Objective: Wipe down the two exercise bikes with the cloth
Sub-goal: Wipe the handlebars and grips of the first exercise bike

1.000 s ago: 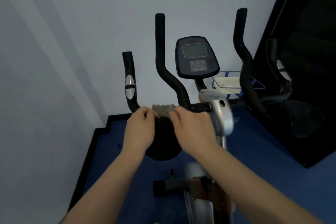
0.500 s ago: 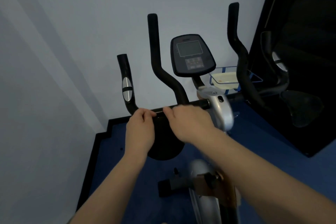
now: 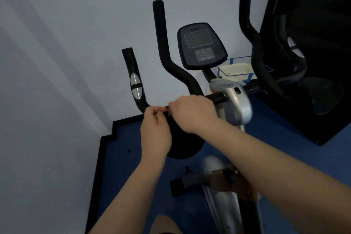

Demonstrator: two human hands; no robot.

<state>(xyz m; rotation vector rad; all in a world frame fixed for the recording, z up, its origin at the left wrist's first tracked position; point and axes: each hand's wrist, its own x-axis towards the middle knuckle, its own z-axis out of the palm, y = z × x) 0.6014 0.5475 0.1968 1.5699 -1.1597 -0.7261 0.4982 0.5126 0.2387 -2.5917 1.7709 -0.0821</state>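
Observation:
An exercise bike with a silver post [image 3: 236, 102] and black handlebars [image 3: 171, 66] stands in front of me, its console [image 3: 201, 45] above the post. My left hand [image 3: 156, 133] and my right hand [image 3: 191, 113] meet at the left side of the handlebar crossbar. Between their fingertips only a small grey edge of the cloth [image 3: 168, 108] shows; both hands pinch it. The rest of the cloth is hidden by the fingers.
A pale wall runs along the left and behind the bike. The floor [image 3: 275, 138] is blue with a black skirting [image 3: 106, 138]. A black panel [image 3: 313, 24] stands at the right. Behind the post sits a clear tray [image 3: 234, 68]. A black round part [image 3: 185, 144] hangs below the hands.
The grey cloth, clearly bunched between the hands a second ago, is now almost fully covered by the fingers. Both hands have closed in together at the crossbar.

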